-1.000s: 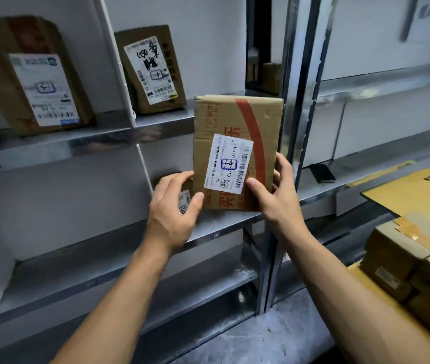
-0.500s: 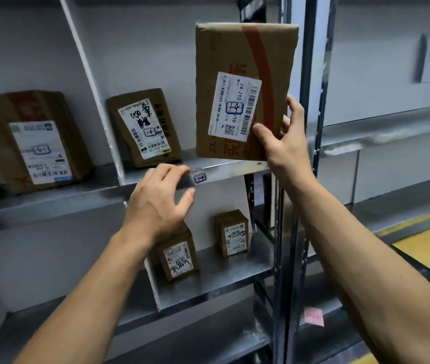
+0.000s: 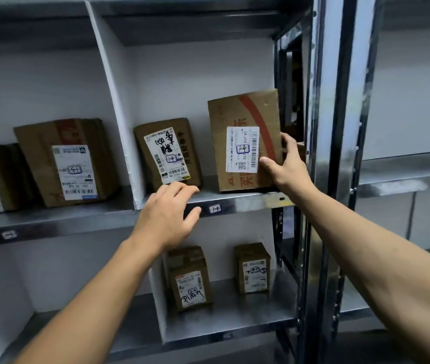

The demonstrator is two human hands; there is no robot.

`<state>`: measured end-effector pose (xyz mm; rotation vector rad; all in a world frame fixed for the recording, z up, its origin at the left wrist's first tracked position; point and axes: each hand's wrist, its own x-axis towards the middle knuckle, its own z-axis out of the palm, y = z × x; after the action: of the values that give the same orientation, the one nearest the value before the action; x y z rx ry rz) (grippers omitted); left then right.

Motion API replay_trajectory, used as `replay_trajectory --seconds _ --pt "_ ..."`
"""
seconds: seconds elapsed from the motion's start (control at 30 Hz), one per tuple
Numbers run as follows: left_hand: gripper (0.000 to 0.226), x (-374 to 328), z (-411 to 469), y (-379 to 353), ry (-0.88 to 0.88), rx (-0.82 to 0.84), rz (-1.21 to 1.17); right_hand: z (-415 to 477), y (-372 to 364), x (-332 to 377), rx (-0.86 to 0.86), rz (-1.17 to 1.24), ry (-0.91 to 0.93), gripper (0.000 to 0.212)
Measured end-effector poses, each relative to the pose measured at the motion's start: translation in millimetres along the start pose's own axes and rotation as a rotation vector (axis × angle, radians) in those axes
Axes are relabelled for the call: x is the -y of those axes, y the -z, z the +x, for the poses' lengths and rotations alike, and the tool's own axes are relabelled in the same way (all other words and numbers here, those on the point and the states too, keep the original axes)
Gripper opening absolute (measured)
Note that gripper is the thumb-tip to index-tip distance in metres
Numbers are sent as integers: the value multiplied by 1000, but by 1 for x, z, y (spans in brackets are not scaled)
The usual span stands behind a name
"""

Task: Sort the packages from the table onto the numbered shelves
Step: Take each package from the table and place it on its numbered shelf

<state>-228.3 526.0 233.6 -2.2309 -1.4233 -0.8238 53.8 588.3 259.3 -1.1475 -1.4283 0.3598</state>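
A brown cardboard package with a red stripe and a white label marked "1-4" stands upright on the metal shelf, in the compartment tagged 1-4. My right hand grips its lower right edge, thumb on the front face. My left hand hovers with relaxed fingers at the shelf's front lip, holding nothing, just below a smaller labelled package that leans in the same compartment.
A white divider bounds the compartment on the left; beyond it stand two more packages. Two small boxes sit on the shelf below. A steel upright rises close to the right of my right hand.
My right hand has lowered the package from the air onto the 1-4 shelf. My left hand stays near the shelf's lip. The view has tilted upward.
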Motion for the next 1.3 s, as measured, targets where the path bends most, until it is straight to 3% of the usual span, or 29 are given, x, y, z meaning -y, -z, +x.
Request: replay_trajectory --seconds 0.97,1.13,1.3 --pt "46 -12 21 -18 2 -58 -185 34 -10 -20 42 -9 -113 77" --pt "47 -12 16 -19 -24 -71 -223 16 -7 -11 -29 -131 -68 78" --pt "46 -19 6 -28 -84 -71 -278 -40 -6 -11 -134 -280 83 57"
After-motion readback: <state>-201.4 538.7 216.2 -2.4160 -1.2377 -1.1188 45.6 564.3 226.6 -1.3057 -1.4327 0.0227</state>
